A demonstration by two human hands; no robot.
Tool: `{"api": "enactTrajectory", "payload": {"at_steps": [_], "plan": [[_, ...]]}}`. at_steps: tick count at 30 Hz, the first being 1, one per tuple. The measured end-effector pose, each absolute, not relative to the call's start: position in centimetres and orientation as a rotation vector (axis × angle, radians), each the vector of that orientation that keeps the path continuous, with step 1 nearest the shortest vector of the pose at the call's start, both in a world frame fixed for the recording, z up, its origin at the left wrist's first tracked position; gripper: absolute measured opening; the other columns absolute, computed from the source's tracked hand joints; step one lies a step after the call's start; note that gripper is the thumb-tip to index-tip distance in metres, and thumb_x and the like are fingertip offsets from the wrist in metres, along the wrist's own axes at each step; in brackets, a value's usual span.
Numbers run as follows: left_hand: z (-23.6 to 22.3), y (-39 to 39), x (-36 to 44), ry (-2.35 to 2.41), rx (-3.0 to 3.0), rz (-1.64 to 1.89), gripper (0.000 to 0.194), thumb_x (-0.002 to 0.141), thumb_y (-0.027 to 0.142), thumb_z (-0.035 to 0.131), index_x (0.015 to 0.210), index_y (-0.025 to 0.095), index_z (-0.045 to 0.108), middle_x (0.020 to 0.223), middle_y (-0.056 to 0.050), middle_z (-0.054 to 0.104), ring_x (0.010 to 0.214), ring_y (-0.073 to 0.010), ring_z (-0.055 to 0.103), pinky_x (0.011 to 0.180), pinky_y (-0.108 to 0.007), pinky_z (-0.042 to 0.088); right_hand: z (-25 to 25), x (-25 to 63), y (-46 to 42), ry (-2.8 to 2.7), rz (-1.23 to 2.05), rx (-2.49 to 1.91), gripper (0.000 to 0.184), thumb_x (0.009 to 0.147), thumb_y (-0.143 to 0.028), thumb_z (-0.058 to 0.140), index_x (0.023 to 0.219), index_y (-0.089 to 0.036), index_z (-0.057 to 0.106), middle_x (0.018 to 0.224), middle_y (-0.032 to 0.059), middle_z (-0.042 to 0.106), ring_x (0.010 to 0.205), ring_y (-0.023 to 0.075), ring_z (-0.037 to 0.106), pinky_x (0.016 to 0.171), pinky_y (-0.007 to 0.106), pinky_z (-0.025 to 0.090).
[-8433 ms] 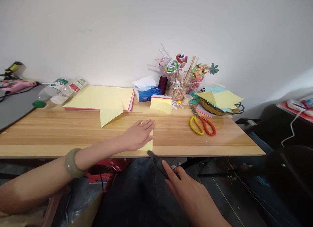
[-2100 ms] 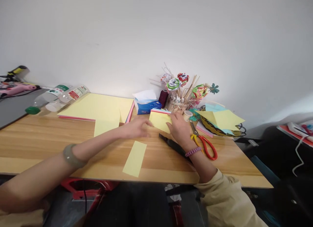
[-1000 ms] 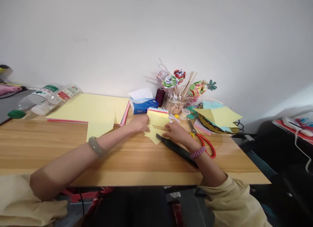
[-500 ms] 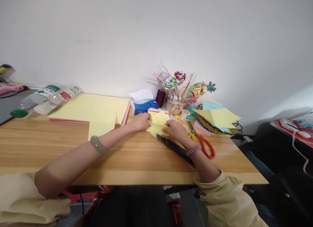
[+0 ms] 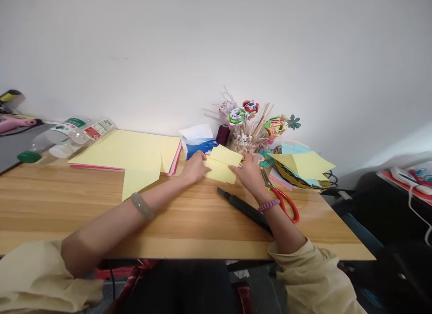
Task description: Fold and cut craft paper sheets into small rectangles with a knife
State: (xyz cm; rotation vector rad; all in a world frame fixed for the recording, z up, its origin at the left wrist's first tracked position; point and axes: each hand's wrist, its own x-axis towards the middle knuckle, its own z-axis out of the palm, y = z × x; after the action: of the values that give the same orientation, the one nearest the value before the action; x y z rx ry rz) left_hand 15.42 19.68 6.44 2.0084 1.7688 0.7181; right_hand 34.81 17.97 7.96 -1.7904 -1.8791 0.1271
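A small piece of yellow paper with a crease across it is held up between my two hands. My left hand pinches its left edge, fingers behind and thumb in front. On the right edge, my right hand grips the paper with thumb and fingers. Just below lies a black utility knife, its blade pointing to the far left, partly under my right wrist. Scissors with red handles rest to the right of that wrist, partly covered by it.
Large yellow sheets lie stacked at the left, beside two plastic bottles. At the back stand a blue tissue pack, a maroon thread spool and paper flowers in a jar. A basket holding paper sits at the right.
The yellow paper in my hands has turned from a bent, opened shape into a flatter one with its crease showing. My right hand has shifted slightly right and up.
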Motion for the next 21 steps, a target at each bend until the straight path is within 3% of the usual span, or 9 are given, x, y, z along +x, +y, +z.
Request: {"api": "enactTrajectory", "payload": {"at_steps": [5,8,14,21], "plan": [[5.7,19.6,15.9,1.860,1.930,0.721,0.071,0.063,0.031,0.079,0.119,0.010,0.040,0.125,-0.021,0.046,0.112,-0.0329,0.051,0.086,-0.039,0.043,7.4,35.2,19.8,-1.796,0.317,-1.749,0.036,0.088,-0.036,0.055,0.119,-0.018,0.052,0.119,0.0075,0.055,0.099,0.0200,0.057,0.082,0.042,0.049],[5.4,19.7,16.0,1.820,1.933,0.730,0.073,0.061,0.028,0.080,0.120,0.010,0.041,0.118,-0.019,0.053,0.111,-0.0314,0.052,0.086,-0.037,0.044,7.2,35.3,20.8,-1.787,0.402,-1.708,0.034,0.088,-0.036,0.055,0.117,-0.017,0.053,0.115,0.0067,0.057,0.095,0.0184,0.059,0.079,0.039,0.050],[4.8,20.2,16.2,1.806,1.901,0.777,0.038,0.087,0.033,0.058,0.119,0.016,0.050,0.116,-0.009,0.056,0.103,-0.0234,0.056,0.086,-0.045,0.047,7.8,36.1,20.8,-1.798,0.413,-1.636,0.035,0.088,-0.037,0.054,0.117,-0.018,0.053,0.117,0.0067,0.056,0.098,0.0199,0.058,0.081,0.041,0.050],[4.1,21.2,15.7,1.659,1.836,0.903,0.033,0.089,0.033,0.056,0.118,0.016,0.052,0.118,-0.008,0.055,0.099,-0.0212,0.058,0.083,-0.042,0.050,7.8,36.6,19.0,-2.106,0.580,-1.690,0.033,0.088,-0.036,0.055,0.115,-0.017,0.054,0.114,0.0065,0.057,0.094,0.0182,0.059,0.078,0.039,0.051]]}}
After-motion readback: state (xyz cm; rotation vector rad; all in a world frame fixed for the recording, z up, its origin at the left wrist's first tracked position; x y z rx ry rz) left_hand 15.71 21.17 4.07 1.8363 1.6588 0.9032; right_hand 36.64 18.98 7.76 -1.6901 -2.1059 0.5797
